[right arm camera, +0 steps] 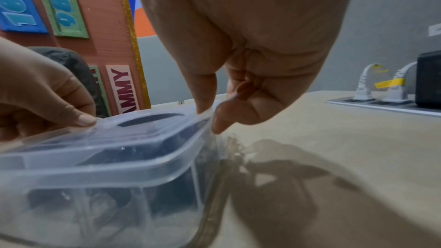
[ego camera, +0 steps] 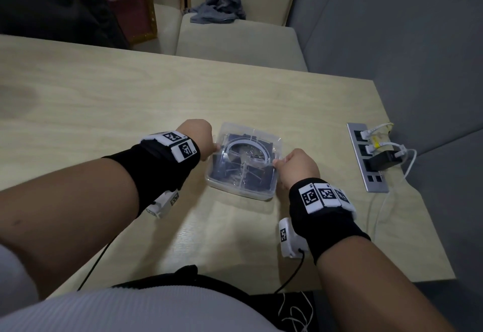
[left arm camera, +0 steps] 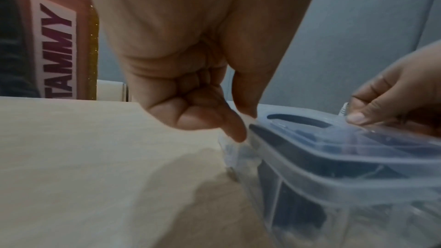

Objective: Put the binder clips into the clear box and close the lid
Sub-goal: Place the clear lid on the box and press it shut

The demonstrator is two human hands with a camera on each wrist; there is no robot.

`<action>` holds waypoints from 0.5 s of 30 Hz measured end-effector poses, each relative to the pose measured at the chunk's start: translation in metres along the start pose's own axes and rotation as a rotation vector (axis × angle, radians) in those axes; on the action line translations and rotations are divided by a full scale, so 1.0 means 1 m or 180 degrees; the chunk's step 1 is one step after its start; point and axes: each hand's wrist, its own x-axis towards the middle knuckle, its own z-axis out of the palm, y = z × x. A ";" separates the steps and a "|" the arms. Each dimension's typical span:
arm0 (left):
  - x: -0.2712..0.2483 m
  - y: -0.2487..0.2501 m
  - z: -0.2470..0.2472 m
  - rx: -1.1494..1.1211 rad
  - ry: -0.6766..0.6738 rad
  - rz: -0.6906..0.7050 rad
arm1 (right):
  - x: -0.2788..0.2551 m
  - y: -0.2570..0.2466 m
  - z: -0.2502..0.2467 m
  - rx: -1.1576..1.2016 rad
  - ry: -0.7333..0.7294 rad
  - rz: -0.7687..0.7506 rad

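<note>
A clear plastic box [ego camera: 243, 190] sits on the wooden table [ego camera: 104, 101] in front of me, with several black binder clips [ego camera: 258, 177] showing through it. Its clear lid [ego camera: 248, 148] lies on top. My left hand [ego camera: 206, 143] pinches the lid's left edge tab [left arm camera: 235, 144] between thumb and curled fingers. My right hand [ego camera: 292, 164] pinches the lid's right edge [right arm camera: 207, 118] the same way. In the wrist views the lid [left arm camera: 358, 142] [right arm camera: 107, 150] rests over the box rim [left arm camera: 334, 182], and the clips [right arm camera: 155, 201] lie dark inside.
A power strip [ego camera: 367, 156] with white plugs and a black adapter lies at the table's right edge, cables trailing off. A cushioned bench [ego camera: 235, 41] with grey cloth [ego camera: 219, 2] stands beyond the table. A red board [left arm camera: 57, 44] with lettering leans at the far left.
</note>
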 end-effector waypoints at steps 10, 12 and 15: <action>-0.002 0.009 0.001 0.0630 0.0189 0.0224 | 0.001 -0.010 -0.002 -0.0595 0.0156 -0.0178; -0.002 0.006 0.001 0.0599 0.0190 0.0213 | 0.002 -0.011 -0.002 -0.0588 0.0174 -0.0174; -0.006 0.005 0.001 0.0624 0.0145 0.0074 | 0.002 -0.016 -0.005 -0.0616 0.0129 -0.0182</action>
